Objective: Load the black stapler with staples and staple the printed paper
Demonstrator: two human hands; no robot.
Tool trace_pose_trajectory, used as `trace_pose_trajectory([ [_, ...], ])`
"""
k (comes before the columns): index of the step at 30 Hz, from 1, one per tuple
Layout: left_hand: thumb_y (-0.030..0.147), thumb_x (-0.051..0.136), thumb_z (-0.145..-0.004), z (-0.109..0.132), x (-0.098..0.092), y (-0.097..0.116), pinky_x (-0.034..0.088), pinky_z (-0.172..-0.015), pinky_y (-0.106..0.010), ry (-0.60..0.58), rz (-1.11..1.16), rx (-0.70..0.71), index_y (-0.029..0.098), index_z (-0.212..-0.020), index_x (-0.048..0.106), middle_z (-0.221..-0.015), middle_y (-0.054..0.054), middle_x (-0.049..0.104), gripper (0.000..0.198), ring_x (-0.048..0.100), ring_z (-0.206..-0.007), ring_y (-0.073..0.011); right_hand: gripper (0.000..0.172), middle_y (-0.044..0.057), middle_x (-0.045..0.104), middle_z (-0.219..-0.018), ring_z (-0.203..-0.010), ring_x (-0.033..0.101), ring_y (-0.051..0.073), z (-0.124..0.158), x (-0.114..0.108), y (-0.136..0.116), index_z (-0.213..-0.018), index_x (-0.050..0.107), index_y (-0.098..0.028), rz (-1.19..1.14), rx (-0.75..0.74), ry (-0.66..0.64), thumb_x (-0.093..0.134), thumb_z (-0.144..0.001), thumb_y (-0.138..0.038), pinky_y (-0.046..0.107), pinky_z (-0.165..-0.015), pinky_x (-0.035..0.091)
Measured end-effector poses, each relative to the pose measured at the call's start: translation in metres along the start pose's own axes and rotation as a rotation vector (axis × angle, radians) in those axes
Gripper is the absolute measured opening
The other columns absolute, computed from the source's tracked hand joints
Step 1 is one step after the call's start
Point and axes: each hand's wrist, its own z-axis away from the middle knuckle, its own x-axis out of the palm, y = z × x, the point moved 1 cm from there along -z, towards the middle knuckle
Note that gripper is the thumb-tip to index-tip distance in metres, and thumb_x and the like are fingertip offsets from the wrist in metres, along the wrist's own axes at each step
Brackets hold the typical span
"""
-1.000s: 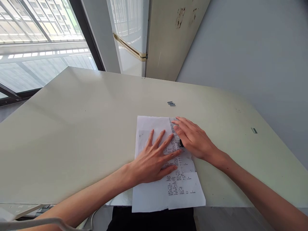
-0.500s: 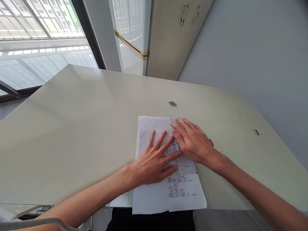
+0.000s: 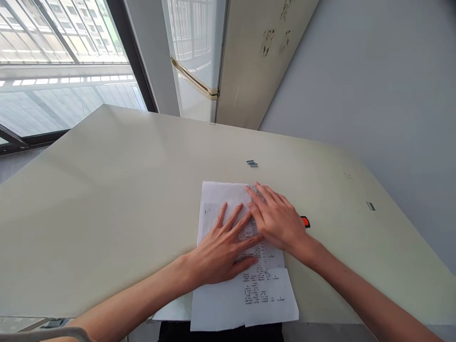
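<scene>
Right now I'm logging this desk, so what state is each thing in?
Paper: flat, near end overhanging the table.
Left hand: open, flat on paper, fingers spread.
Right hand: open, pressing paper's right side.
Orange thing: partly hidden behind right hand.
Staples: loose, untouched.
Fridge: door shut.

Two hands lay palm down, side by side.
The left hand [image 3: 223, 249] spread its fingers flat, pointing far and right; the right hand [image 3: 276, 221] lay close against its fingertips, fingers straight, pointing far and left.
</scene>
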Motion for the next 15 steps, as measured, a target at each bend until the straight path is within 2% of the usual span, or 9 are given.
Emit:
trace_pose_trajectory([
  [2, 0.047, 0.057, -0.106, 0.004, -0.002, -0.001, 0.011, -0.13, -0.071, -0.004, -0.002, -0.004, 0.041, -0.165, 0.037, -0.179, -0.003, 0.01, 0.062, 0.009, -0.164, -0.0401, 0.053, 0.007, 0.05, -0.166, -0.154, 0.045, 0.029, 0.006, -0.009, 0.006, -0.159, 0.049, -0.028, -0.149, 0.037, 0.043, 0.028, -0.112, -0.042, 0.055, -0.124, 0.041],
  [4, 0.048, 0.057, -0.106, 0.013, -0.005, -0.002, 0.011, -0.13, -0.072, -0.001, -0.005, -0.012, 0.041, -0.163, 0.04, -0.179, -0.003, 0.011, 0.06, 0.01, -0.164, -0.0411, 0.048, 0.006, 0.054, -0.162, -0.152, 0.048, 0.026, 0.021, -0.015, 0.01, -0.155, 0.05, -0.029, -0.257, 0.035, 0.146, 0.031, -0.112, -0.04, 0.052, -0.123, 0.044],
  [7, 0.047, 0.056, -0.107, 0.028, -0.012, -0.001, 0.013, -0.13, -0.072, -0.017, -0.024, -0.025, 0.039, -0.162, 0.043, -0.179, -0.004, 0.015, 0.058, 0.013, -0.163, -0.0421, 0.039, 0.009, 0.06, -0.153, -0.145, 0.054, 0.028, 0.059, -0.019, 0.01, -0.147, 0.054, -0.029, -0.252, -0.074, 0.321, 0.046, -0.109, -0.029, 0.053, -0.119, 0.048],
  [9, 0.048, 0.056, -0.107, 0.034, -0.017, -0.001, 0.018, -0.129, -0.071, -0.019, -0.032, -0.035, 0.037, -0.16, 0.046, -0.177, -0.007, 0.023, 0.055, 0.017, -0.163, -0.0414, 0.04, 0.01, 0.064, -0.145, -0.141, 0.058, 0.029, 0.088, -0.017, 0.004, -0.142, 0.056, -0.029, -0.232, -0.185, 0.378, 0.053, -0.104, -0.019, 0.053, -0.114, 0.052],
  [12, 0.044, 0.055, -0.108, 0.024, -0.028, -0.002, 0.027, -0.13, -0.066, 0.084, -0.011, -0.064, 0.031, -0.153, 0.054, -0.168, -0.009, 0.043, 0.047, 0.031, -0.16, -0.0363, 0.043, 0.01, 0.069, -0.138, -0.137, 0.061, 0.029, 0.121, -0.008, -0.011, -0.138, 0.058, -0.028, -0.247, -0.304, 0.297, 0.056, -0.1, -0.01, 0.05, -0.108, 0.058],
  [15, 0.039, 0.054, -0.109, -0.013, -0.036, 0.002, 0.04, -0.125, -0.052, 0.229, 0.039, -0.075, 0.025, -0.143, 0.059, -0.151, -0.009, 0.061, 0.037, 0.049, -0.148, -0.0287, 0.038, 0.012, 0.069, -0.141, -0.138, 0.061, 0.028, 0.134, 0.005, -0.027, -0.136, 0.06, -0.023, -0.265, -0.338, 0.205, 0.055, -0.1, -0.01, 0.048, -0.108, 0.061],
])
